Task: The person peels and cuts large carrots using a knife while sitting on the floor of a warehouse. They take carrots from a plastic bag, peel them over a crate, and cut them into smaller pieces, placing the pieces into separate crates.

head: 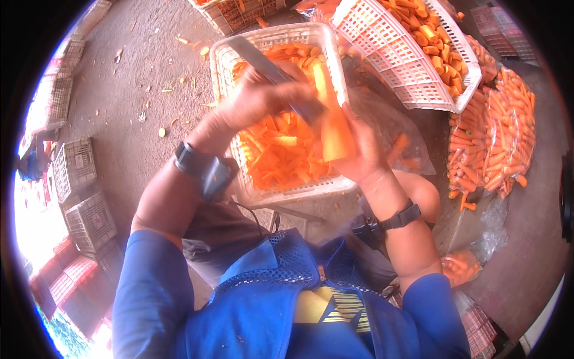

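My left hand (255, 96) grips a long, flat grey tool (251, 54), a knife or peeler by its shape; blur leaves the kind unsettled. Its lower end lies against or close beside a thick, pared carrot (336, 141). That carrot is held by my right hand (370, 152), fingers around its wide end, and it slants up and away from me. Both hands are over a white plastic basket (224, 45) set in front of my knees. Orange carrot peelings (278, 164) fill much of it, with some carrot pieces at the far side.
A tilted white crate (385, 58) of cut carrots (430, 40) stands at the far right. Beside it lie clear bags of whole carrots (506, 134). Another crate (237, 15) is at the top. Scraps dot the concrete floor (134, 89); grey crates (74, 166) stand left.
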`<state>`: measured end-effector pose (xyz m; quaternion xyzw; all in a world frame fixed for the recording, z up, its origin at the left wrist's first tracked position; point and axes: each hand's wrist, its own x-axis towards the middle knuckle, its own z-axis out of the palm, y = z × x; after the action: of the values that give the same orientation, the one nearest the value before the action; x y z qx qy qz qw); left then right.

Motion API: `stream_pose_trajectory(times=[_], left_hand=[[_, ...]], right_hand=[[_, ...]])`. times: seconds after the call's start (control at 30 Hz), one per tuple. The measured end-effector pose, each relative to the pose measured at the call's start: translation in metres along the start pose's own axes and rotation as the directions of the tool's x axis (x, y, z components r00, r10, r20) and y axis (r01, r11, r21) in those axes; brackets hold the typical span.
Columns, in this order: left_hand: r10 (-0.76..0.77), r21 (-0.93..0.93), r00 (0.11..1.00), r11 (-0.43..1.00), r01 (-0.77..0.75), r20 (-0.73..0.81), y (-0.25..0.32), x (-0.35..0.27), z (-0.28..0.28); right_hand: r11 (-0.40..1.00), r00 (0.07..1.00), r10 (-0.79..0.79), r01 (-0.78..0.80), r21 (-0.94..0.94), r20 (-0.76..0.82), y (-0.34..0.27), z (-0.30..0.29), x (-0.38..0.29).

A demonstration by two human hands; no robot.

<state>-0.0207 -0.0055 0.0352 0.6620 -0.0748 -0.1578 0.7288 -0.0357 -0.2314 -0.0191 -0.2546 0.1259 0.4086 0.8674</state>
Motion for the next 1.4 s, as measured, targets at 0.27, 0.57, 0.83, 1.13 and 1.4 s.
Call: stream_pose_trajectory(times=[0.27, 0.57, 0.83, 1.13, 1.4], left_hand=[[-0.146, -0.141, 0.973, 0.975, 0.172, 0.179, -0.001, -0.007, 0.022], [-0.028, -0.146, 0.998, 0.989, 0.019, -0.055, -0.043, 0.015, -0.015], [0.116, 0.148, 0.983, 0.984, -0.095, -0.139, -0.068, 0.039, -0.079], [0.153, 0.403, 0.861, 0.913, 0.066, -0.485, -0.045, 0.033, -0.084], [0.134, 0.105, 0.92, 0.989, -0.102, -0.368, -0.043, 0.029, -0.035]], right_hand=[[0.991, 0.997, 0.034, -0.026, -0.133, 0.063, 0.003, 0.025, 0.0], [0.978, 0.961, 0.209, -0.21, -0.009, 0.182, 0.009, 0.007, 0.004], [0.969, 0.965, 0.246, -0.245, -0.018, 0.087, 0.011, 0.019, -0.002], [0.958, 0.985, 0.017, -0.065, -0.278, -0.17, -0.006, 0.013, -0.004], [0.637, 0.996, 0.025, 0.049, -0.769, 0.084, -0.009, 0.044, -0.008]])
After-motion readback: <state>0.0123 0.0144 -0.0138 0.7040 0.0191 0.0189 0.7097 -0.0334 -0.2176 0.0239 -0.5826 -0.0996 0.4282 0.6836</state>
